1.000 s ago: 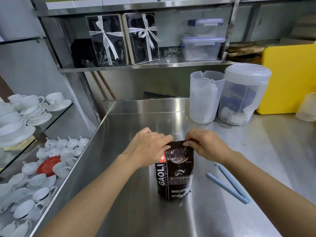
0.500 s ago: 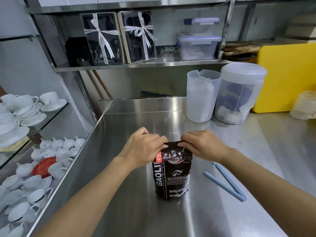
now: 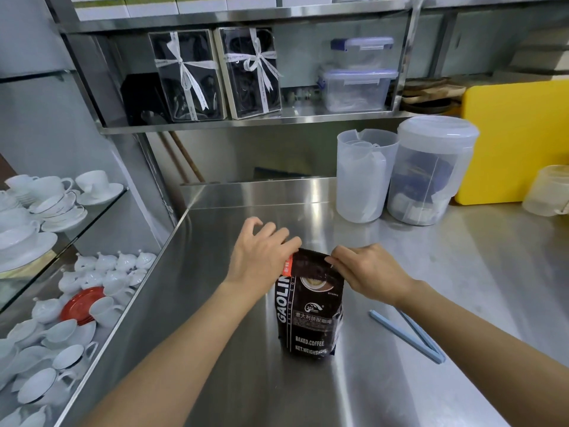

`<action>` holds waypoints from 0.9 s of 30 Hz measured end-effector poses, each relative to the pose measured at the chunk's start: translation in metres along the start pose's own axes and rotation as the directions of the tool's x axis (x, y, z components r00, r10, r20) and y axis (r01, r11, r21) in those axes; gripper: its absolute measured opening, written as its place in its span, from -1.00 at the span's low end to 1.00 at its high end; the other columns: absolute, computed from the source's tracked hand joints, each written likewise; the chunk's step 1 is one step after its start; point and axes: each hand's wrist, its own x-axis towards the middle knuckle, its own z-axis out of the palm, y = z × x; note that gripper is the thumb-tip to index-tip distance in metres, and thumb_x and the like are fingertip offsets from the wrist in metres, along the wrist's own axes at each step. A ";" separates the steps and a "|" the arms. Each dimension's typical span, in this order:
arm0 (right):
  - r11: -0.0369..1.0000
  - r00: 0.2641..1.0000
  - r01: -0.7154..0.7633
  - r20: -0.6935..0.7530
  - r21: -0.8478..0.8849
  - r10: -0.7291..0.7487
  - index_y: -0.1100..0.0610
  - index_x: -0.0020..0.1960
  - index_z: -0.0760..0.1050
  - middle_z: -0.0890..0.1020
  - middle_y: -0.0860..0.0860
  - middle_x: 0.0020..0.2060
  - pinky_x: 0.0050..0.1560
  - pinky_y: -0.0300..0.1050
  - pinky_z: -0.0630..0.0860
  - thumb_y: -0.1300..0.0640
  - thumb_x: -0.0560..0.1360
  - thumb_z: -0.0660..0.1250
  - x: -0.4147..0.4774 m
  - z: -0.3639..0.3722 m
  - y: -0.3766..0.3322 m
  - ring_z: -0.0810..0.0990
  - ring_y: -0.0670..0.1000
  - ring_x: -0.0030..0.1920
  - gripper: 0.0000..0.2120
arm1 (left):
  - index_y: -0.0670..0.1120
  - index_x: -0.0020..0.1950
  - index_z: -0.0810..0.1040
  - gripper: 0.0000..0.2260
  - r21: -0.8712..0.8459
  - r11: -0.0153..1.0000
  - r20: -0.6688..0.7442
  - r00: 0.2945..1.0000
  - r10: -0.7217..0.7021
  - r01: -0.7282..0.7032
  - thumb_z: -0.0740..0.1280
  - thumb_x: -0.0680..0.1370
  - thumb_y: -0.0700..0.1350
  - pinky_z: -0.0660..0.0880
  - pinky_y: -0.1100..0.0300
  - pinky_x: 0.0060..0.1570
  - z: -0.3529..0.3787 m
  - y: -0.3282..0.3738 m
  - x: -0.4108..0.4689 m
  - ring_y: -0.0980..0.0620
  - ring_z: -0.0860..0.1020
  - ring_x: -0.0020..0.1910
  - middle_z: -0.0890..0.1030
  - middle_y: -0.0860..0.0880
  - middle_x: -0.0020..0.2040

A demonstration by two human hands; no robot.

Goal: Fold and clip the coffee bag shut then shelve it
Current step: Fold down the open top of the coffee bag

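A dark brown coffee bag stands upright on the steel counter, its top edge folded toward me. My left hand pinches the bag's top left corner, and my right hand pinches the top right corner. A light blue bag clip lies open in a V on the counter, just right of the bag and under my right forearm. The steel shelf runs above the counter's back edge.
Two clear plastic jugs and a yellow board stand at the counter's back right. Ribboned gift boxes and lidded tubs fill the shelf. White cups and teapots crowd glass shelves to the left.
Both hands have stayed on the bag's top and rolled the fold further down toward me. The left hand's fingers have spread a little. The clip has not moved.
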 end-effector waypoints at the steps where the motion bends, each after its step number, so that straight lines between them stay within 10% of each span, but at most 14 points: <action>1: 1.000 1.000 -0.005 -0.005 -0.008 0.005 0.19 -0.31 0.33 0.43 0.08 -0.63 -0.68 -0.19 0.25 0.00 0.58 -0.01 0.000 0.001 -0.003 0.33 0.16 -0.65 -0.62 | 0.02 -0.28 0.47 -0.85 0.012 0.999 0.018 0.999 -0.044 0.044 0.39 0.36 -0.21 0.23 0.11 -0.10 -0.001 0.005 0.002 -0.01 0.43 -0.38 0.48 0.05 -0.43; 7: 0.999 1.000 0.000 0.021 -0.032 0.001 0.20 -0.35 0.35 0.43 0.06 -0.65 -0.62 -0.23 0.16 0.03 0.56 0.02 -0.001 -0.002 -0.017 0.32 0.16 -0.66 -0.61 | -0.01 -0.31 0.54 -0.85 -0.094 0.962 0.091 0.965 -0.248 0.256 0.45 0.29 -0.23 0.12 0.13 -0.22 -0.005 0.019 0.001 -0.02 0.45 -0.36 0.46 0.01 -0.33; 11: 0.998 0.998 -0.040 0.038 -0.038 0.042 0.19 -0.32 0.40 0.48 0.05 -0.62 -0.64 -0.22 0.22 0.01 0.51 0.09 -0.004 -0.006 -0.012 0.39 0.17 -0.63 -0.66 | -0.01 -0.12 0.56 -0.96 -0.356 0.911 0.168 0.973 -0.157 0.209 0.36 0.44 -0.13 0.03 0.08 0.15 -0.008 0.002 0.005 -0.04 0.46 0.08 0.55 0.02 0.02; 15: 0.972 0.963 -0.207 0.196 0.111 0.183 0.15 -0.16 0.50 0.57 0.03 -0.44 -0.44 -0.07 0.41 -0.21 0.43 0.10 0.000 -0.018 -0.014 0.49 0.13 -0.45 -0.56 | -0.01 -0.13 0.53 -0.93 -0.428 0.878 0.220 0.967 -0.132 0.217 0.27 0.52 -0.12 -0.09 0.07 0.27 -0.012 -0.002 0.001 0.04 0.51 -0.05 0.59 0.06 -0.19; 20: 0.670 0.777 -0.616 0.181 0.414 0.602 0.11 -0.03 0.51 0.58 0.07 -0.22 -0.15 -0.03 0.44 -0.01 0.47 0.29 -0.028 -0.021 0.005 0.51 0.08 -0.22 -0.80 | 0.00 -0.17 0.55 -0.93 -0.441 0.875 0.159 0.977 -0.144 0.201 0.30 0.50 -0.10 0.01 0.10 0.21 -0.011 -0.005 -0.004 0.04 0.54 -0.11 0.61 0.07 -0.22; 27: 0.515 0.368 -0.830 0.483 -0.215 0.795 0.00 0.13 0.44 0.49 0.08 0.07 0.07 -0.01 0.35 -0.01 0.41 0.33 -0.151 0.019 0.038 0.46 0.15 0.14 -0.69 | 0.01 -0.16 0.56 -0.96 -0.452 0.873 0.118 0.982 -0.148 0.186 0.33 0.48 -0.10 0.11 0.06 0.17 -0.007 -0.006 -0.011 0.02 0.54 -0.15 0.62 0.09 -0.23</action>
